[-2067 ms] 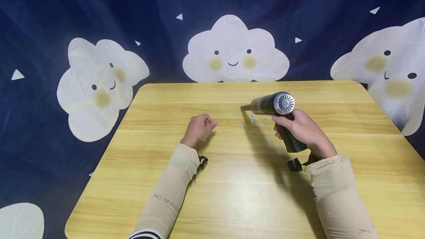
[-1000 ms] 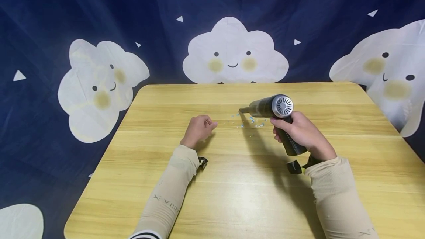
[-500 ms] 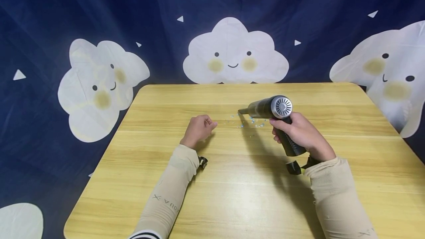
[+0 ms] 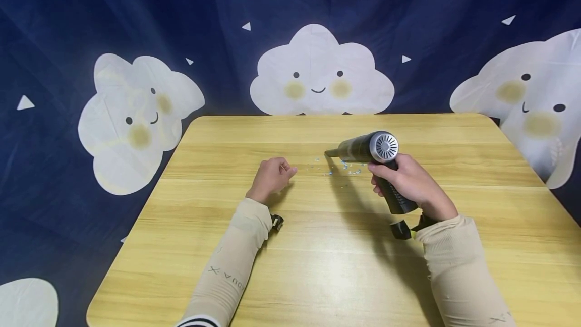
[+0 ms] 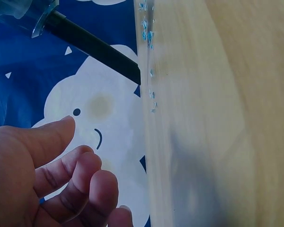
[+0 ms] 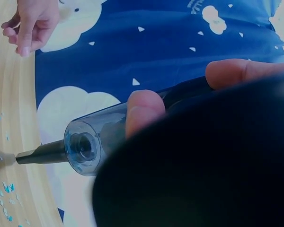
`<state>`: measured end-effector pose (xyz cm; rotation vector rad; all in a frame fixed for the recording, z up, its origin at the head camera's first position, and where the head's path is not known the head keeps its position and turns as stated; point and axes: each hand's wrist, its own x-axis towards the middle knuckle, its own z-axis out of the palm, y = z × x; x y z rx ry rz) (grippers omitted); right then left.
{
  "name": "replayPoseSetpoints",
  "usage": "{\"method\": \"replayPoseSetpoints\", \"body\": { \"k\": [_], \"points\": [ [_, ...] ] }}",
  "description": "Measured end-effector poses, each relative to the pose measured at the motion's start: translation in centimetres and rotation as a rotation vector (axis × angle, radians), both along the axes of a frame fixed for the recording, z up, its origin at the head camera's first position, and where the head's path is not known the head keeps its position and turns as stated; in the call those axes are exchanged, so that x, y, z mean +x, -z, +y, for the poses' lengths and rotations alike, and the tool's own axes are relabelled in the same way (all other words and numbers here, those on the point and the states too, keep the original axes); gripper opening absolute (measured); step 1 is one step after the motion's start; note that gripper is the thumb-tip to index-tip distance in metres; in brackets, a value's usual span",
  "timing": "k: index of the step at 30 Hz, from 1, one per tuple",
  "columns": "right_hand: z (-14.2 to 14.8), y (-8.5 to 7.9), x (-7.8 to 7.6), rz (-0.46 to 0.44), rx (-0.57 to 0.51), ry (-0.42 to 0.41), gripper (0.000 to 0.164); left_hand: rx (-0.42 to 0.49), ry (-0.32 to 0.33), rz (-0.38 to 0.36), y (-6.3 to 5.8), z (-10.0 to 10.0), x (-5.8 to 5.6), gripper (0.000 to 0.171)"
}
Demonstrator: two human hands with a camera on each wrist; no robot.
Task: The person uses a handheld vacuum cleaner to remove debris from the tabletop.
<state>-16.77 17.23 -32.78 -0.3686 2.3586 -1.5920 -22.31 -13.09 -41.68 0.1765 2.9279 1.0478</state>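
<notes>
My right hand point(image 4: 419, 183) grips the handle of a black handheld vacuum cleaner point(image 4: 358, 149) with a silver vented end. Its narrow nozzle point(image 5: 94, 45) slants down to the tabletop, beside small blue and white scraps point(image 4: 346, 165). The clear dust cup point(image 6: 83, 146) shows in the right wrist view, where the dark body hides most of the gripping hand. To the left of the scraps, my left hand point(image 4: 271, 178) holds nothing. Its fingers point(image 5: 80, 179) hang loosely curled, thumb apart from them.
The light wooden table point(image 4: 299, 276) has rounded corners. Behind it hangs a dark blue curtain point(image 4: 218, 9) with smiling white clouds point(image 4: 322, 49). A black strap mount point(image 4: 401, 229) sits at the right wrist, and another black mount point(image 4: 277, 222) at the left.
The vacuum cleaner has shifted slightly left and toward me. A blue scrap by the nozzle tip is no longer visible. My left hand has stayed in place.
</notes>
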Motion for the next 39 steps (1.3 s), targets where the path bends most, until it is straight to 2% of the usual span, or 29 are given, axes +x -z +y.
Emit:
{"method": "replayPoseSetpoints", "body": {
  "k": [17, 29, 39],
  "points": [
    [-0.04, -0.11, 0.16, 0.006, 0.005, -0.005, 0.029, -0.004, 0.004, -0.001, -0.02, 0.06, -0.12, 0.025],
    [-0.2, -0.14, 0.29, 0.008, -0.001, -0.013, 0.031, -0.008, 0.007, -0.021, 0.5, 0.25, -0.01, 0.023],
    [-0.51, -0.17, 0.4, -0.001, 0.0, -0.033, 0.03, -0.058, 0.011, -0.013, 0.53, 0.43, -0.23, 0.025]
  ]
}}
